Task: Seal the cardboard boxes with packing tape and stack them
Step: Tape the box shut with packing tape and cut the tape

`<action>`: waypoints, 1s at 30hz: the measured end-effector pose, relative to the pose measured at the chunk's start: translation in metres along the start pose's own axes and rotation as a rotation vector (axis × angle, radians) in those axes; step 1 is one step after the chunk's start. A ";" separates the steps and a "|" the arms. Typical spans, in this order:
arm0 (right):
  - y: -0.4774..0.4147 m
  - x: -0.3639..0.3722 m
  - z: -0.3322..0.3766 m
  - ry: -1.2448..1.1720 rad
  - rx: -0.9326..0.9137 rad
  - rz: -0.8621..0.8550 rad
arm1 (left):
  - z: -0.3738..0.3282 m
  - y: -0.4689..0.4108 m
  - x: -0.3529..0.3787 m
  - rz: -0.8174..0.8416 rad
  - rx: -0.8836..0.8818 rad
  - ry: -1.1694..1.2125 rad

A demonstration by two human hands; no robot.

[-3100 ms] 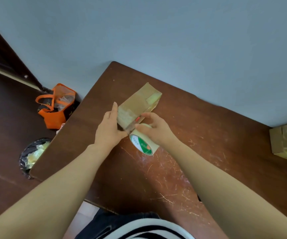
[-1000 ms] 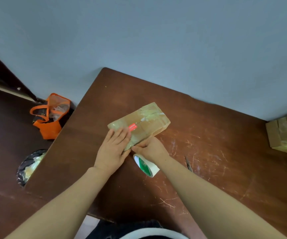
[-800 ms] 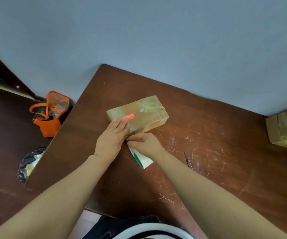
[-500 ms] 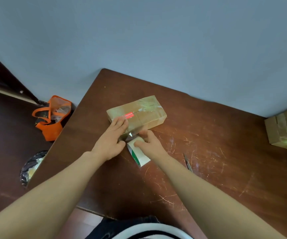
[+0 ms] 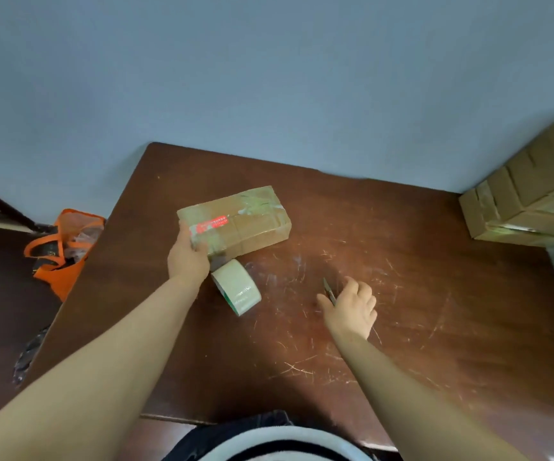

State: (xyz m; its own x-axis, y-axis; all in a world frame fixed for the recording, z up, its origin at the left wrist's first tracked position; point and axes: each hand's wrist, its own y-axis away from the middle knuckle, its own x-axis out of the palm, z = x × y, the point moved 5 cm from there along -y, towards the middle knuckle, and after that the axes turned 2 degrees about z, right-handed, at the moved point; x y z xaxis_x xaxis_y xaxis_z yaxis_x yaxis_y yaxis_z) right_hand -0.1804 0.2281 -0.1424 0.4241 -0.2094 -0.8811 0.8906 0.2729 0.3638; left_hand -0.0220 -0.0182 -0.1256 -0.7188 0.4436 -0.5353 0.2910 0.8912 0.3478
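Observation:
A taped cardboard box (image 5: 235, 221) with a red label lies on the brown table (image 5: 435, 311). My left hand (image 5: 187, 257) grips the box's near left end, thumb on top. A roll of packing tape (image 5: 237, 287) stands on the table just in front of the box, and a strip of tape still joins it to the box. My right hand (image 5: 348, 307) is to the right of the roll, fingers loosely bent over the near end of a thin metal cutting tool (image 5: 328, 287). Only the tool's tip shows.
A stack of sealed cardboard boxes (image 5: 531, 197) stands at the table's far right corner against the blue wall. Left of the table, on the floor, are an orange bag (image 5: 66, 251) and a dark bin (image 5: 29, 354).
My right hand has let go of the tape roll and moved right to the cutting tool. My left hand has shifted from the box's top to gripping its near left end.

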 end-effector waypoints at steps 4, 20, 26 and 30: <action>0.007 0.013 -0.033 0.009 0.024 0.101 | -0.012 -0.002 0.018 0.239 0.087 0.018; -0.002 -0.016 0.153 -0.257 -0.623 0.253 | 0.016 0.041 0.036 0.417 -0.511 0.420; -0.018 0.021 0.178 -0.089 -0.647 0.465 | 0.017 0.047 0.041 0.355 -0.507 0.627; -0.018 0.024 0.184 -0.063 -0.632 0.455 | 0.018 0.050 0.036 0.293 -0.471 0.583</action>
State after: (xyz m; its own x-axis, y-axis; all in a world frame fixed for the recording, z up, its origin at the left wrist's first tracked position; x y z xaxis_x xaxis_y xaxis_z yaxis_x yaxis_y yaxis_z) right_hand -0.1566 0.0458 -0.1145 0.7507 0.0037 -0.6607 0.3721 0.8239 0.4274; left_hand -0.0222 0.0444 -0.1410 -0.9062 0.4168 0.0705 0.3153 0.5553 0.7696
